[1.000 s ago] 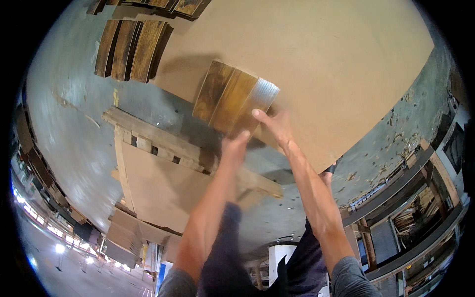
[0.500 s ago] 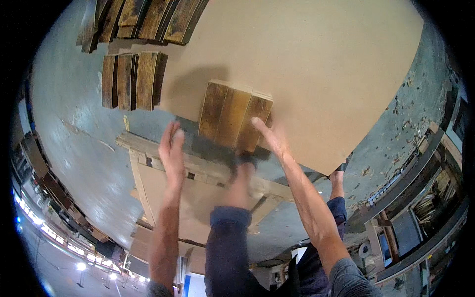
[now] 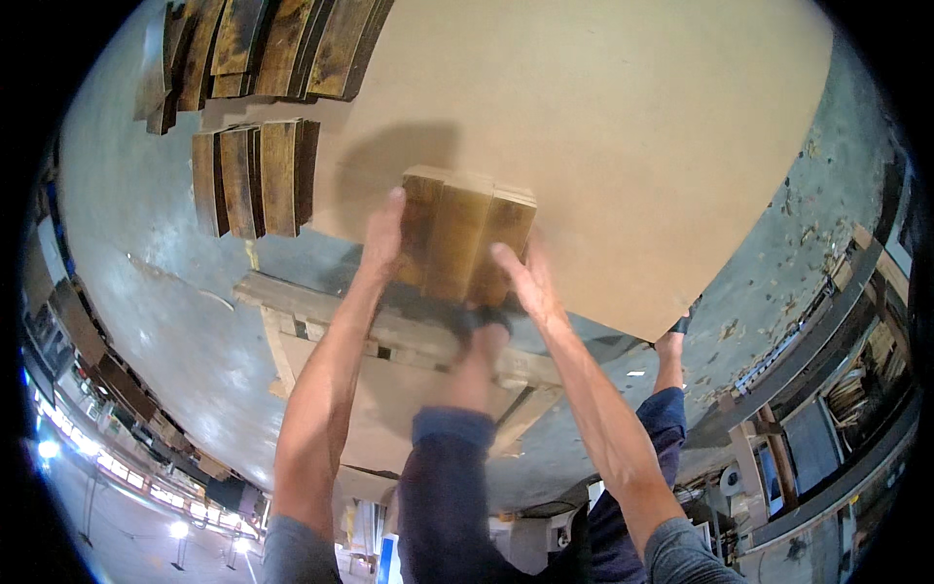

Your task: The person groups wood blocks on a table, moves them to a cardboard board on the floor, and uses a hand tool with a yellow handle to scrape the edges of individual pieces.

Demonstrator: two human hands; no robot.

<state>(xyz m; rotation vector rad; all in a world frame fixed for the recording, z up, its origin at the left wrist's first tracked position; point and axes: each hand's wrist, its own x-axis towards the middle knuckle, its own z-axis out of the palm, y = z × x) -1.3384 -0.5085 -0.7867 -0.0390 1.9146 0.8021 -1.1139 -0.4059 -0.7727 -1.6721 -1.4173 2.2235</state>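
A block of short brown-stained wooden planks (image 3: 457, 234), laid side by side in stacks, is squeezed between my two hands above the near edge of the tan board. Against its left side presses my left hand (image 3: 386, 232), thumb pointing up along the edge and fingers mostly hidden. My right hand (image 3: 528, 277) grips the right side, its thumb lying on the top face and its fingers behind the edge. Pale raw wood shows on the block's far ends. The lower end of the block is blurred.
More plank stacks (image 3: 289, 175) sit on the board's left edge, with a longer row of planks (image 3: 341, 49) beyond them. The large tan board (image 3: 623, 146) spreads ahead. Near my feet lies a wooden pallet (image 3: 321, 316). Debris dots the grey floor (image 3: 739, 302) at right.
My left hand has moved from open air on the left up to the block's left side. My right hand stays at the right side. The block sits slightly straighter.
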